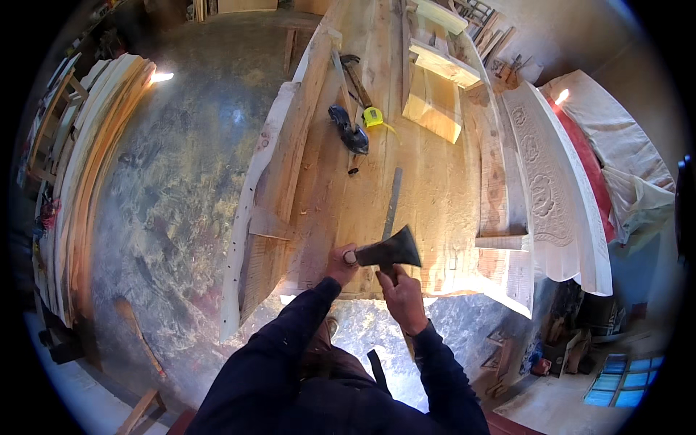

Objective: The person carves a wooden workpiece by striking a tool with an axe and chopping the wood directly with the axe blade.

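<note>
My right hand [406,301] is closed round the handle of an axe, close below its dark steel head [395,250]. The broad edge points right, and the blunt end is beside my left hand [341,265]. That hand is wrapped round a short piece with a pale, round wooden end [350,257]; its lower part is hidden, so I cannot tell its kind. Both hands are over the near end of a large wooden trough-like box [326,210] with thick side boards. A metal ruler [393,203] lies on its planks, just beyond the axe head.
Farther up the planks lie a hammer [357,80], a yellow tape measure [373,117] and a black tool [349,130]. Wooden blocks [433,101] sit at the far right. A carved panel [540,181] leans along the right side; boards [109,167] are stacked at left.
</note>
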The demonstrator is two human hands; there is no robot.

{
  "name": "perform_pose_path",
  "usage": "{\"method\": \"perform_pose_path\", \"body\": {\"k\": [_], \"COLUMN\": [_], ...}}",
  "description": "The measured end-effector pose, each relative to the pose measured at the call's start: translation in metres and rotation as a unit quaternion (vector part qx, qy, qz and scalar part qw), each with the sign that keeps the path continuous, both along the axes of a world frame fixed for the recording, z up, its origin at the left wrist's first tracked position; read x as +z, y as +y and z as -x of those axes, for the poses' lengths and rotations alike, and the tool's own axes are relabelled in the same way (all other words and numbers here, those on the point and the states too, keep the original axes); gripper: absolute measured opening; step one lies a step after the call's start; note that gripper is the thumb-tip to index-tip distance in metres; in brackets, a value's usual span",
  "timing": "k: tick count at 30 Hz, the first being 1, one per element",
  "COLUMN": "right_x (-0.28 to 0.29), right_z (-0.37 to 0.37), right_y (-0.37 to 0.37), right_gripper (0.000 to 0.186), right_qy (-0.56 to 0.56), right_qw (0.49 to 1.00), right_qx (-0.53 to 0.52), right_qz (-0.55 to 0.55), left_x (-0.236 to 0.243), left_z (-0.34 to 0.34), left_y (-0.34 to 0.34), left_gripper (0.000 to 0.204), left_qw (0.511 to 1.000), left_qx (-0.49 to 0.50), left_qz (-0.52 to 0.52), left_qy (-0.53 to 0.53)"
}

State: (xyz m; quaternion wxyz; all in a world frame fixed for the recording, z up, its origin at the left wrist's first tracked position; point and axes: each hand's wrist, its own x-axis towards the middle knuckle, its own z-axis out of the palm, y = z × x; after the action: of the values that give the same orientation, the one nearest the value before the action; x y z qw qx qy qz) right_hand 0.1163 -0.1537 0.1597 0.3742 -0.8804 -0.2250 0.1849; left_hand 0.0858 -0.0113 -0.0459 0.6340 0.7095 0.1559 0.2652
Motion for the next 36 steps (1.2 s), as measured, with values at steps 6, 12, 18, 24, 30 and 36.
{"method": "perform_pose_path", "body": {"k": [6,12,18,24,30,36], "right_x": [0.061,-0.026,-0.048,-0.067,-0.1,-0.118], "right_z": [0.019,0.009,0.03,0.074,0.101,0.133], "right_y": [0.028,-0.001,-0.044,-0.121,-0.151,-0.189], "right_gripper": [0.021,0.034,0.024,0.032,0.034,0.035], "right_qy": [0.019,-0.061,-0.099,0.205,0.337,0.167], "right_qw": [0.961,0.998,0.995,0.952,0.906,0.972], "right_qx": [-0.12,0.035,-0.006,-0.197,-0.247,-0.11], "right_qz": [-0.247,0.0,-0.011,0.116,0.065,0.123], "left_x": [0.026,-0.019,0.014,0.003,0.021,0.012], "left_z": [0.012,-0.002,-0.031,0.046,0.002,0.019], "left_y": [0.002,0.016,0.018,-0.035,0.006,-0.025], "left_gripper": [0.034,0.037,0.041,0.036,0.035,0.024], "left_qw": [0.998,1.0,0.988,0.993,0.989,0.992], "left_qx": [0.005,-0.029,-0.013,0.079,0.016,0.065], "left_qz": [-0.027,0.002,0.061,-0.087,0.054,-0.104], "left_qy": [0.057,0.0,0.143,-0.016,0.137,0.012]}}
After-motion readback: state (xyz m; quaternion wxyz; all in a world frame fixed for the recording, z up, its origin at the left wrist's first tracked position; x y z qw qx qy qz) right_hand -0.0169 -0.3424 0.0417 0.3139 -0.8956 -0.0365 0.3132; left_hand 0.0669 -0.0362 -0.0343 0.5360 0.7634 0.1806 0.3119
